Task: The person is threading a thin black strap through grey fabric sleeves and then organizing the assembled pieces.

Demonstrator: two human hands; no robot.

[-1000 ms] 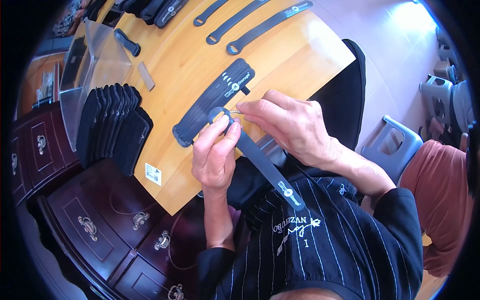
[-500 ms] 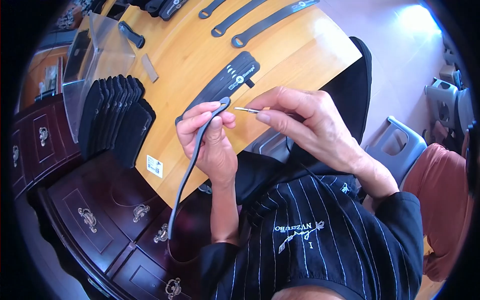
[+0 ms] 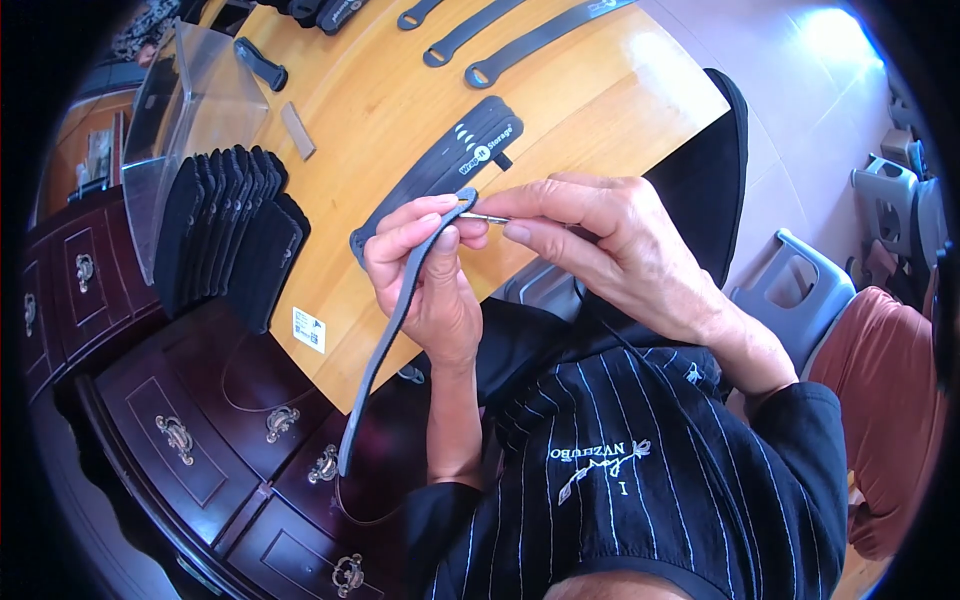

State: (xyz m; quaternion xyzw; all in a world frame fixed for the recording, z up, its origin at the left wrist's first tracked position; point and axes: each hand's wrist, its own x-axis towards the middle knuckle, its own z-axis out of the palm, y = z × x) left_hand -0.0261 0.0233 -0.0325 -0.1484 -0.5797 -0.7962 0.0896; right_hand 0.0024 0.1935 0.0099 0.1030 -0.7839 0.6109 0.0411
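Observation:
A long dark strap (image 3: 376, 360) with a hole in its rounded upper end is pinched between the thumb and fingers of my left hand (image 3: 435, 290). Its tail hangs past the table edge over the dark drawers. My right hand (image 3: 625, 240) grips a slim, pointed metal tool (image 3: 486, 218) between thumb and forefinger. The tool's tip meets the strap's holed end; whether it passes through or lies behind cannot be told. Just beyond my hands, a stack of black straps (image 3: 440, 165) with white printing lies on the wooden table.
Several black fabric pieces (image 3: 232, 230) stand in a row at the table's left, beside a clear plastic panel (image 3: 215, 100). Loose straps (image 3: 540, 48) lie at the far edge. Dark drawers (image 3: 190, 420) are below left; a grey plastic stool (image 3: 795, 285) and a person's brown-clad leg (image 3: 890, 400) are at right.
The metal tool's tip has gone from a small gap away to the strap's holed end. My left hand and the strap have shifted slightly right.

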